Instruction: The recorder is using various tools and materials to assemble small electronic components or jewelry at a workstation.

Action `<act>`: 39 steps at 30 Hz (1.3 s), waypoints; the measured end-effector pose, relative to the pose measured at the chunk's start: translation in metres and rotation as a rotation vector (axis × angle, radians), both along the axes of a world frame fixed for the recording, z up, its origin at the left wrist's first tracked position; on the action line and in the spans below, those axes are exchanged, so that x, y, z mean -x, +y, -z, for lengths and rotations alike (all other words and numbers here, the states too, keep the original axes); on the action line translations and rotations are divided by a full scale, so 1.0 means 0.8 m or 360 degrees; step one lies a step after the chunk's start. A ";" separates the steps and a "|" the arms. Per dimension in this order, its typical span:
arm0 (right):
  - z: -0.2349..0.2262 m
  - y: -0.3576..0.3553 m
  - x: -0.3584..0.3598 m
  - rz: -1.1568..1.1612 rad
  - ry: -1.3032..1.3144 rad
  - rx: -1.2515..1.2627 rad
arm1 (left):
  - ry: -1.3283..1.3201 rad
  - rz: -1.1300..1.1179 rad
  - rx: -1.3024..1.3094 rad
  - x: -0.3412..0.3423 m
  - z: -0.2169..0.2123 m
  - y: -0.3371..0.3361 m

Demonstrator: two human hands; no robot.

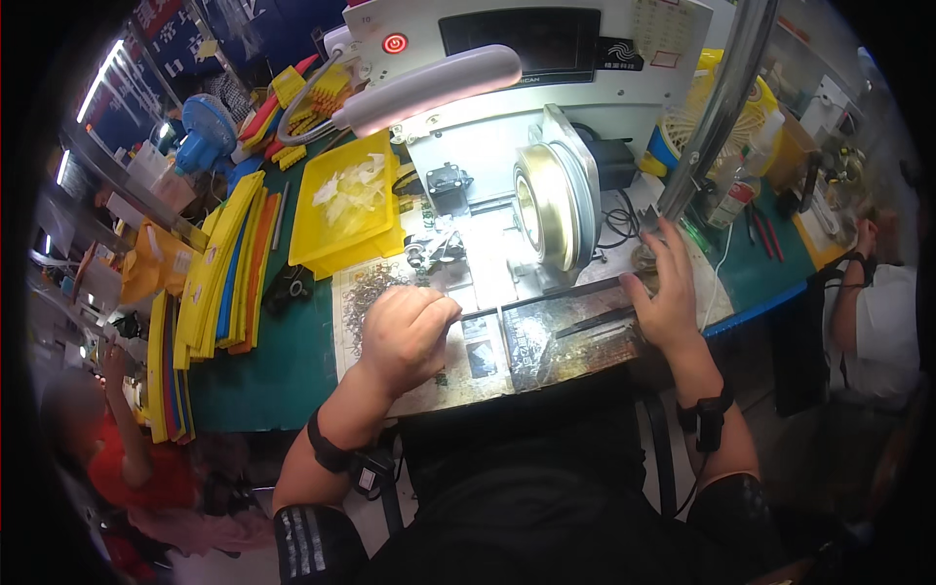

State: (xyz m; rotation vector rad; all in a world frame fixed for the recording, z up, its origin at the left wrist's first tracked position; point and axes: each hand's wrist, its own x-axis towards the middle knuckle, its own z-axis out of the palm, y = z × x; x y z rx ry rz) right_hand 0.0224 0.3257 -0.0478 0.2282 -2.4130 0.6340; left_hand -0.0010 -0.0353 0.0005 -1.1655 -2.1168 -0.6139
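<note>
My left hand (pixel 405 336) is closed, fingers curled under, in front of the machine's lower left part. What its fingertips hold, if anything, is hidden. My right hand (pixel 668 292) has its thumb and fingers apart, at the right end of the machine's front edge. Its fingertips come close to a small grey metal piece (pixel 647 218); I cannot tell if they touch. Between and beyond the hands stands a brass-coloured wheel (pixel 546 210) on the white machine (pixel 448 146). Dark tweezers (pixel 595 322) lie on the worn, printed board (pixel 531 356) near me.
A lamp (pixel 439 90) hangs over the machine. Left of it sits a yellow bin (pixel 336 261) of clear plastic bits, beside stacked yellow strips (pixel 219 278). Small metal bits (pixel 366 302) lie by my left hand. A metal post (pixel 717 107) rises at right. Other people sit at both sides.
</note>
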 end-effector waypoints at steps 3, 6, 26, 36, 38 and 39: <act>0.002 0.001 0.000 -0.0003 -0.0002 0.0030 | 0.0027 0.0008 0.0025 0.001 0.001 0.001; 0.002 0.001 0.000 -0.0012 -0.0008 0.0073 | 0.0037 0.0014 0.0044 0.000 -0.001 -0.002; 0.003 -0.001 0.004 0.0003 -0.0029 0.0174 | -0.0039 -0.0201 0.0209 0.042 -0.010 -0.066; 0.007 0.002 0.003 0.0036 -0.0068 0.0169 | -0.0473 -0.0173 -0.0236 0.031 0.029 -0.047; 0.006 0.001 0.004 0.0050 -0.0062 0.0184 | -0.0574 -0.0395 -0.0291 0.031 0.032 -0.058; 0.006 0.001 0.004 0.0063 -0.0062 0.0199 | -0.0571 -0.0391 -0.0291 0.031 0.032 -0.060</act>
